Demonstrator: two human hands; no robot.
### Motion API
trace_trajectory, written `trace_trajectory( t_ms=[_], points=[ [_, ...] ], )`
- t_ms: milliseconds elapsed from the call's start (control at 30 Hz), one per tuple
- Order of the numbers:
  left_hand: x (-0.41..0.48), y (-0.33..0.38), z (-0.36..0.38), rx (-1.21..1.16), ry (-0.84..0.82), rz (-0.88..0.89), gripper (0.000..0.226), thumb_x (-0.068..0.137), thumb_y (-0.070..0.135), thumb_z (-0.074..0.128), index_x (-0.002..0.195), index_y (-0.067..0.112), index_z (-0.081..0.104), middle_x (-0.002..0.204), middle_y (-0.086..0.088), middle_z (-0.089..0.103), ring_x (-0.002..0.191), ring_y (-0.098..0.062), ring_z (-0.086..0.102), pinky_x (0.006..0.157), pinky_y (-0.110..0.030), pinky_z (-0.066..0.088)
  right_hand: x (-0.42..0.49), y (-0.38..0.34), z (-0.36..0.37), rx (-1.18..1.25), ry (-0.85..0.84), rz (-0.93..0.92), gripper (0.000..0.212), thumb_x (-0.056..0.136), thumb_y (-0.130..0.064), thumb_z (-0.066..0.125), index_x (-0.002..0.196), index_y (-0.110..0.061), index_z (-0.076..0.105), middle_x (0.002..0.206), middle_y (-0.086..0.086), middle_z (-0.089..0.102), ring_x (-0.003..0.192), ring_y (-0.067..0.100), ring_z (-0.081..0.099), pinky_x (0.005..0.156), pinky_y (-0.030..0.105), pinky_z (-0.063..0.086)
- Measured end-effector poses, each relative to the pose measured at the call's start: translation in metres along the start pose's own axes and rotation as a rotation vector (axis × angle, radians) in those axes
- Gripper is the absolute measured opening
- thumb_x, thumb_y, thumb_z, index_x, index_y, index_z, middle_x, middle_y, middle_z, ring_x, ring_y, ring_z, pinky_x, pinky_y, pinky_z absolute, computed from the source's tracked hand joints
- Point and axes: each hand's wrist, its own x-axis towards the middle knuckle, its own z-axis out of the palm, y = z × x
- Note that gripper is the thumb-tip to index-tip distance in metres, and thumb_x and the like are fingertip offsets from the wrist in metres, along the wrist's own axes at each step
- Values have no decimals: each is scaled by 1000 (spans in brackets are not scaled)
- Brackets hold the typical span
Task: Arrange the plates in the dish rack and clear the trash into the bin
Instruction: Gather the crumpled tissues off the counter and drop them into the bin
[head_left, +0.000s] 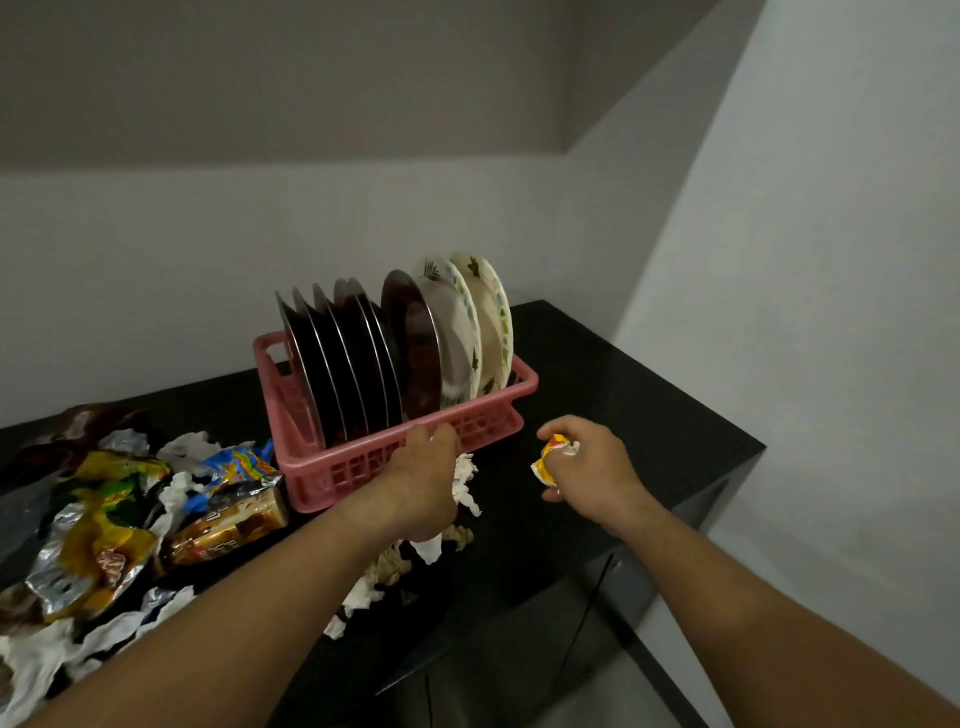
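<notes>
A pink dish rack (498, 387) stands on the black counter (623, 395). Several dark steel plates (337, 364) and two white floral plates (467, 332) stand upright in it. My left hand (423, 478) is curled over white crumpled tissue (467, 491) right in front of the rack, gripping it. To the right of the rack my right hand (592, 467) grips a crumpled yellow wrapper (548, 462) just above the counter. More tissue scraps (384, 571) lie under my left forearm.
A heap of snack wrappers, foil and tissue (119, 525) covers the counter's left part. The counter ends at an edge on the right (748, 462), with white walls behind and to the right. No bin is in view.
</notes>
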Motion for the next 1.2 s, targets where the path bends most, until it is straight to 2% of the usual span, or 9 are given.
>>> trace_trajectory(
  t_ms=[133, 267, 367, 467, 567, 667, 733, 1033, 1200],
  points=[
    [-12, 10, 4, -3, 20, 51, 37, 85, -4, 49, 109, 24, 47, 114, 5, 35, 90, -14, 51, 66, -22, 41, -22, 2, -15, -41, 50, -13, 25, 97, -10, 48, 102, -21, 69, 94, -15, 51, 78, 16, 62, 53, 20, 47],
    [-29, 26, 19, -95, 38, 36, 25, 96, 7, 42, 91, 25, 59, 97, 4, 60, 74, -7, 58, 56, -16, 40, -47, 17, -29, -21, 55, 29, 11, 94, -29, 61, 95, -21, 69, 95, -3, 64, 77, 8, 60, 55, 15, 42],
    [-44, 42, 32, -113, 43, 25, 25, 99, 16, 40, 89, 26, 61, 91, 4, 62, 69, -6, 57, 54, -18, 40, -68, 40, -34, -118, -81, 75, 41, 74, -49, 80, 102, -26, 61, 101, -6, 61, 87, 9, 60, 63, 20, 43],
    [-63, 53, 52, -165, 25, 23, 5, 95, 30, 56, 95, 27, 60, 94, 7, 60, 73, -4, 56, 56, -18, 39, -85, 68, -34, -198, -185, 88, 41, 77, -27, 83, 107, -29, 55, 112, -4, 54, 92, 10, 54, 63, 20, 41],
    [-82, 51, 76, -86, -36, 21, 24, 85, 37, 70, 106, 28, 61, 104, 9, 56, 90, -5, 55, 67, -20, 45, -101, 92, -29, -218, -181, 74, 26, 85, -18, 73, 102, -28, 56, 106, -5, 53, 88, 8, 53, 61, 18, 40],
    [-96, 43, 97, -98, -78, 12, 22, 95, 25, 57, 116, 26, 63, 113, 5, 62, 95, -6, 59, 82, -25, 51, -114, 111, -13, -253, -198, 81, 15, 88, -15, 68, 91, -27, 59, 94, -4, 60, 76, 6, 60, 60, 18, 48],
    [-101, 35, 111, -139, -159, -23, 24, 99, 23, 50, 119, 25, 62, 103, 6, 62, 82, -5, 60, 73, -24, 51, -121, 122, 0, -226, -241, 150, 15, 89, -12, 66, 89, -27, 62, 92, -4, 63, 77, 12, 67, 71, 30, 59],
    [-119, -48, 230, -40, -340, -96, 34, 94, 49, 50, 70, 27, 55, 76, 5, 60, 69, -10, 59, 61, -29, 47, -153, 231, 95, -339, -286, 251, 28, 80, -22, 76, 67, -30, 52, 80, -2, 64, 76, 16, 62, 69, 32, 53],
    [-127, -127, 327, 25, -288, -81, 37, 100, 47, 35, 74, 27, 51, 85, 1, 58, 78, -18, 60, 72, -35, 49, -147, 318, 171, -446, -347, 247, 32, 86, -34, 70, 63, -27, 48, 80, 1, 62, 76, 18, 60, 65, 26, 44]
  ],
)
